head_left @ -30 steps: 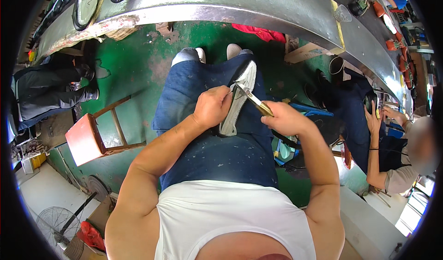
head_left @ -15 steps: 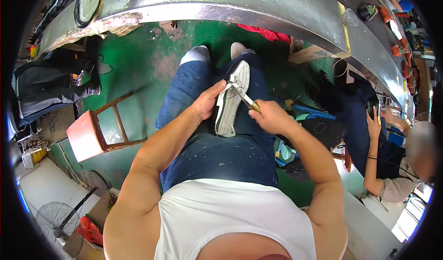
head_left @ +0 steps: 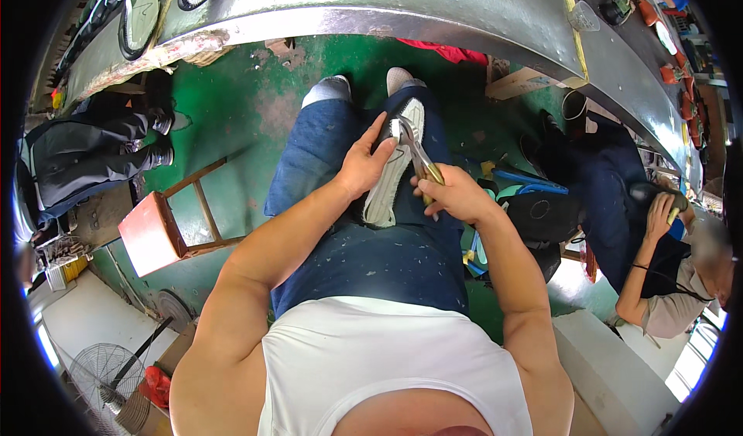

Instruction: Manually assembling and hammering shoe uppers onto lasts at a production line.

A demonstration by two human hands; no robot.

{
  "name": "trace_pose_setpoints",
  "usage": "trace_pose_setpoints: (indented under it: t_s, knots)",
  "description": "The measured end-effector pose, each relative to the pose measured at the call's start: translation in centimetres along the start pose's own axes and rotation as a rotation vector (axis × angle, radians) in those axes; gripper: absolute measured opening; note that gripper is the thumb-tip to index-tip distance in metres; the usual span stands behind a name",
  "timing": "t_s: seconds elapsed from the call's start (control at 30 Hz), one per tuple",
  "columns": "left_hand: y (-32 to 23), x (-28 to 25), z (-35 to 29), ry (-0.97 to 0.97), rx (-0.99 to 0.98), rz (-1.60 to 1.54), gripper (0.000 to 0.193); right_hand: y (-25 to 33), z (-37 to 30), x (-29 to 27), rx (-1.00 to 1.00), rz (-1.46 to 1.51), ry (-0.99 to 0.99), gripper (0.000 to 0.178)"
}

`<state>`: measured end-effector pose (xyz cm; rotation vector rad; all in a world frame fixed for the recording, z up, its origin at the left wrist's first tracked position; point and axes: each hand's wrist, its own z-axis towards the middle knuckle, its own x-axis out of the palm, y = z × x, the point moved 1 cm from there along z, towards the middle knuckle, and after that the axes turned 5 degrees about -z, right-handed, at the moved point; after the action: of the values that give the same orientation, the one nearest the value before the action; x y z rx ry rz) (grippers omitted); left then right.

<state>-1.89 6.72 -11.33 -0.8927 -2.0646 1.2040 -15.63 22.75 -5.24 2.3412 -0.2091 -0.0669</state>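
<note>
Across my lap lies a shoe [head_left: 385,190], sole side up, with a pale, ridged underside and a dark edge. My left hand [head_left: 362,165] grips its left side, thumb over the underside and fingers along the edge. In my right hand [head_left: 457,194] is a pair of metal pliers [head_left: 414,149] with brassy handles, held with the handles somewhat apart. The pliers' head rests at the upper part of the shoe, close to my left fingertips. Whether the jaws pinch any material is too small to tell.
A metal workbench [head_left: 325,22] curves across the far side, with shoe parts [head_left: 142,14] at its left. A reddish wooden stool [head_left: 151,235] stands left. At right sits a co-worker [head_left: 658,258] holding a dark item. A fan [head_left: 104,378] is at lower left.
The pliers' head has moved slightly up and right along the shoe, and their handles have spread. My left hand has shifted, its fingers more extended. The co-worker's hands have moved.
</note>
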Motion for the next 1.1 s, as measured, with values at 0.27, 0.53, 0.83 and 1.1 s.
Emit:
trace_pose_setpoints:
  t_s: [0.27, 0.53, 0.83, 1.1]
  knots:
    - [-0.3, -0.6, -0.4, 0.006, 0.532, 0.515, 0.052, -4.2, 1.7, 5.5, -0.209, 0.013, -0.323, 0.02]
    - [-2.9, 0.3, -0.8, 0.079, 0.408, 0.587, 0.037, -1.5, -3.1, -2.3, 0.061, 0.333, 0.15, 0.036]
    - [-1.8, -0.5, -0.2, 0.214, 0.386, 0.787, 0.043, 1.5, 2.2, -3.5, -0.136, -0.283, -0.201, 0.05]
    - [-1.8, -0.1, -0.2, 0.011, 0.071, 0.516, 0.075, 2.7, 1.2, -2.8, -0.283, -0.443, -0.263, 0.046]
